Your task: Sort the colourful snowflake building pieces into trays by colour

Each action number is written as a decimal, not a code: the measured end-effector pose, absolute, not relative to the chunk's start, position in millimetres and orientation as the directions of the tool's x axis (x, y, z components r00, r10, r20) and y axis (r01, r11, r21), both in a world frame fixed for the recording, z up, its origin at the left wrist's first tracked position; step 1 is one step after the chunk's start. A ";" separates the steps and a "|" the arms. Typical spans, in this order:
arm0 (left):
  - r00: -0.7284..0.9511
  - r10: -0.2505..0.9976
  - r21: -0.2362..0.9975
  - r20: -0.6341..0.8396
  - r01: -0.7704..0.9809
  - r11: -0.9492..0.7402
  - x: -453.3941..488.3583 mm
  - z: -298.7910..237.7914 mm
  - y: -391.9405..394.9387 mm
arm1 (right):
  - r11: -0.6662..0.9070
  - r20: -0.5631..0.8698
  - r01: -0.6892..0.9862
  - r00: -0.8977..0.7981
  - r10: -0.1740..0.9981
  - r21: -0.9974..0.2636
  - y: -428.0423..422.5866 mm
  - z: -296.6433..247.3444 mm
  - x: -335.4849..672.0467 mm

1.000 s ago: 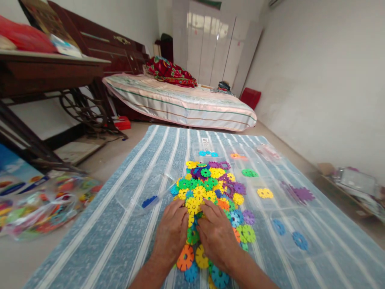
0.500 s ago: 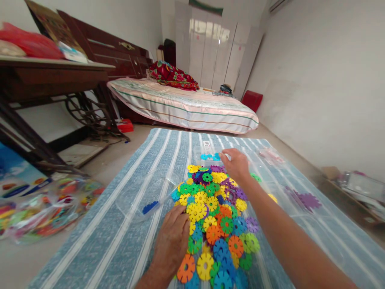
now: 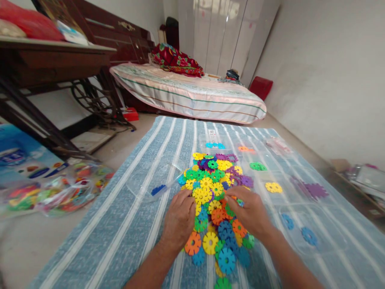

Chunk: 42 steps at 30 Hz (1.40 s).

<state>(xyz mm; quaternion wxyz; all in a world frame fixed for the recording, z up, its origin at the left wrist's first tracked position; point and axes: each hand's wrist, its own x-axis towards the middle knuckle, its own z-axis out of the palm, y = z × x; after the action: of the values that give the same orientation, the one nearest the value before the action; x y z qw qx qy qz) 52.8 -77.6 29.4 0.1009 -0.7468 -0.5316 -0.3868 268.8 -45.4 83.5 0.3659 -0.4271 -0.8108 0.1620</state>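
Note:
A heap of colourful notched plastic discs (image 3: 207,196) lies on the striped cloth in front of me. My left hand (image 3: 180,216) rests against the heap's left side, fingers curled; anything in them is hidden. On the right side, my right hand (image 3: 251,208) has its thumb and fingers drawn together low over the discs, close to orange and green ones. Whether it grips one I cannot make out. Clear plastic trays surround the heap, holding light blue discs (image 3: 215,145), an orange disc (image 3: 246,149), green discs (image 3: 258,166), yellow discs (image 3: 273,187) and purple discs (image 3: 315,190).
Left of the heap, a clear tray holds a dark blue disc (image 3: 158,190). Blue discs (image 3: 309,236) sit in a tray at right. Bags of colourful pieces (image 3: 60,192) lie on the floor beside a sewing-machine table (image 3: 57,60). A bed (image 3: 186,94) stands beyond the cloth.
My right hand has come back from the far tray with the light blue discs to the heap's right side. My left hand stays by the heap. The view has shifted slightly.

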 end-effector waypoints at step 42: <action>0.129 0.739 0.291 0.661 0.864 -0.411 49.8 28.3 -76.4 | 0.439 0.595 0.664 0.011 0.804 -0.605 70.7 164.8 238.8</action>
<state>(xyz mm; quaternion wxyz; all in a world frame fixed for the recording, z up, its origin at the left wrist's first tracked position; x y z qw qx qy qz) 49.8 -76.4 28.3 0.0813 -0.7469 -0.5368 -0.3839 238.8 70.7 164.8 0.4797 -0.5246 -0.6995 0.0730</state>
